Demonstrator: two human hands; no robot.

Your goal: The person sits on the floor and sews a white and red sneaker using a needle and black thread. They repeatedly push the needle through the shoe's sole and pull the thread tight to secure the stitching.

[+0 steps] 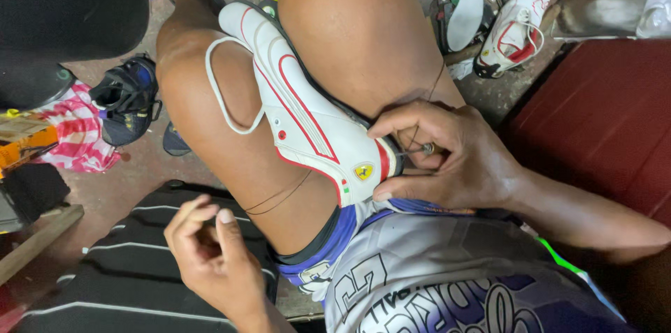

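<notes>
— What is wedged between the knees?

— A white leather sneaker (307, 120) with red piping, smooth and glossy, heel toward the body, its white lace (222, 99) looping over the thigh.

— And the hands?

— The right hand (447, 158) curls round the heel, fingers (402, 120) pinched shut on a small metal awl (425, 148); its tip is hidden behind the shoe. A thin dark thread (279, 199) runs across the leg. The left hand (210, 252) hovers half-closed above a striped black cloth (133, 284); I cannot tell if it pinches the thread.

— Anything else?

— Another white sneaker (514, 32) on the floor, partly cut off.
</notes>
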